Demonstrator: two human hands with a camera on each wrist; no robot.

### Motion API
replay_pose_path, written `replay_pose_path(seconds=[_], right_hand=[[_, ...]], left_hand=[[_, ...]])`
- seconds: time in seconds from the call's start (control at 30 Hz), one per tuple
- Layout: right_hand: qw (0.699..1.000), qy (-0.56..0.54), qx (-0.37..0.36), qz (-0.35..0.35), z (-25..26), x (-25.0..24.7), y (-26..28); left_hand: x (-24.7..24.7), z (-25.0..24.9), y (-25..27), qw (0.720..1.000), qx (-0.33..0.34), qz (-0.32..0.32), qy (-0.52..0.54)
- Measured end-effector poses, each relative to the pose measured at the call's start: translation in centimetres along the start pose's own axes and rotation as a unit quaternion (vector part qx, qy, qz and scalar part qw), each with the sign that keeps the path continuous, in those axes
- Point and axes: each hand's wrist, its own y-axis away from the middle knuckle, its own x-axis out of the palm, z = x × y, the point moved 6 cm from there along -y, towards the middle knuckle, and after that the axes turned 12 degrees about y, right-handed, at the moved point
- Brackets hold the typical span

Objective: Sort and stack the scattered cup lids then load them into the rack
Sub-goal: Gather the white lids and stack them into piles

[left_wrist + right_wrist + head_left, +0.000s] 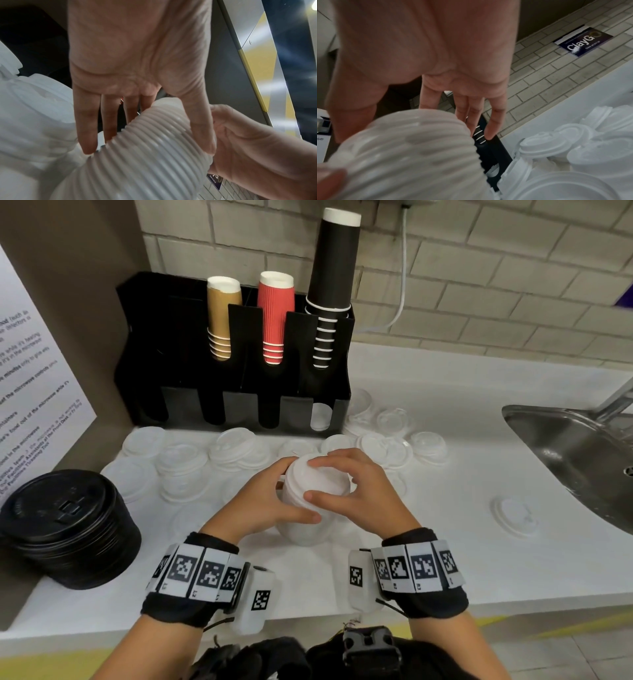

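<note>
A tall stack of white cup lids (pixel 301 534) stands on the white counter at the centre, and both hands hold it. My left hand (pixel 304 490) wraps its side, thumb across the front and fingers behind; the ribbed lid edges (pixel 154 155) run under the thumb. From above, my right hand (pixel 310 480) pinches the top lid between thumb and index finger, while its other fingers (pixel 489 129) reach straight past the stack (pixel 412 148). Loose white lids (pixel 236 453) lie scattered before the black rack (pixel 233 364), whose right front slot holds a few white lids (pixel 320 416).
A stack of black lids (pixel 68 529) sits at the left near the wall. Brown, red and black paper cups (pixel 274 316) stand nested in the rack's upper slots. A steel sink (pixel 575 460) is at the right, with one white lid (pixel 513 517) lying alone near it.
</note>
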Motion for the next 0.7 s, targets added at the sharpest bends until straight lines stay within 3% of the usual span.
replay_pose_path(seconds=[0.27,0.43,0.5,0.57,0.7], right_hand=[[0.999,0.038,0.008,0.029,0.4,0.3,-0.1],[0.999,-0.009,-0.004,0.053,-0.4,-0.1,-0.5],[0.999,-0.014,0.03,0.014,-2.6,-1.9,-1.8],[0.992,0.058,0.108,0.006,-6.0,-3.6,-3.7],[0.933,0.263,0.216,0.119,-11.2,-4.1,-7.1]], left_hand=[[-0.3,0.4,0.0,1.0,-0.019,0.009,-0.016],[-0.2,-0.1,0.2,1.0,-0.009,0.015,-0.002],[-0.1,-0.3,0.1,1.0,-0.005,0.016,-0.007],[-0.2,-0.3,0.0,1.0,-0.005,0.015,-0.012],[-0.2,-0.2,-0.1,1.0,-0.008,0.015,-0.014]])
